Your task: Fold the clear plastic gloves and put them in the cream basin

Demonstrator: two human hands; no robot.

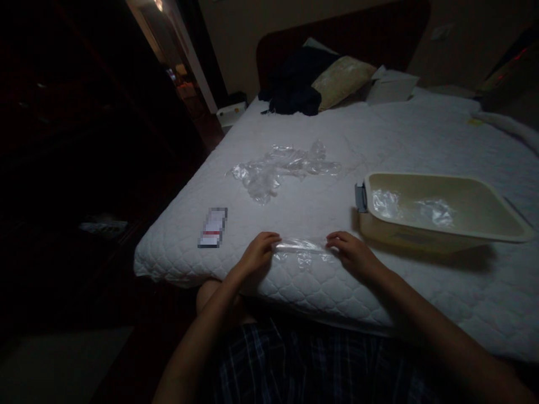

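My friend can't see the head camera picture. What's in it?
A person's left hand and right hand hold a clear plastic strip on a white bed. An open tub with plastic inside stands to the right; more crumpled plastic lies beyond the hands.

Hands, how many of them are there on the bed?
2. The left hand is at one end of the clear plastic; the right hand is at its other end, nearer the bin.

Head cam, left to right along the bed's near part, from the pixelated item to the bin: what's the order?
Pixelated flat item → left hand → clear plastic film → right hand → bin
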